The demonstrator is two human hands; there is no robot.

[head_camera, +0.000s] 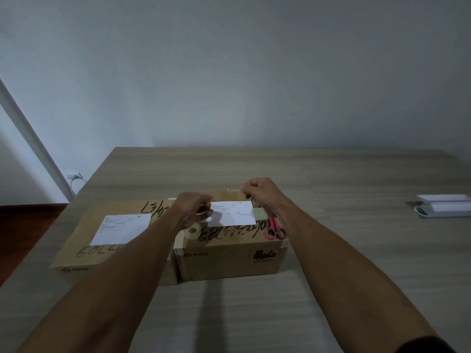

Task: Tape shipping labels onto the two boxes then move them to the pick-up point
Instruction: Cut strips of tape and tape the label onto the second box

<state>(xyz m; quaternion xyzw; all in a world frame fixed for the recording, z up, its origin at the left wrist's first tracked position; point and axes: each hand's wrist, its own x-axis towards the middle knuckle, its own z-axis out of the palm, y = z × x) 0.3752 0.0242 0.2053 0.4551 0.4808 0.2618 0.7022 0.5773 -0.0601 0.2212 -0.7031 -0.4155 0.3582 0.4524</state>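
on your left, the brown cardboard box with black marker scrawl (84, 240) sits on the pale wood-grain desk (356, 276) with a white printed shipping label (121, 229) lying flat on its lid; whether that sheet is taped down you cannot tell from here. your left hand (193, 212) has its grip curled, pinching one end of a clear strip of tape (233, 191), and just below it the clear roll of tape (192, 231) rests on the second brown cardboard box (229, 261), which touches the first box side by side. on this lid lies the second white shipping label (234, 214), with the strip held above its far edge. your right hand (257, 191) is also closed in a pinch on the strip's other end. the pink-handled scissors (275, 229) lie near the right edge of that lid. the likely trouble: the strip looks slack and crinkled near your right hand, so it may fold onto itself or land crooked if you lower it without tension; the loose label could also slide when the tape touches it, and a careless wrist might knock the scissors off. the desk is wide and matte; a white flat device (443, 206) sits far right, a plain grey wall (229, 72) behind, dark wooden floor (23, 230) at left.
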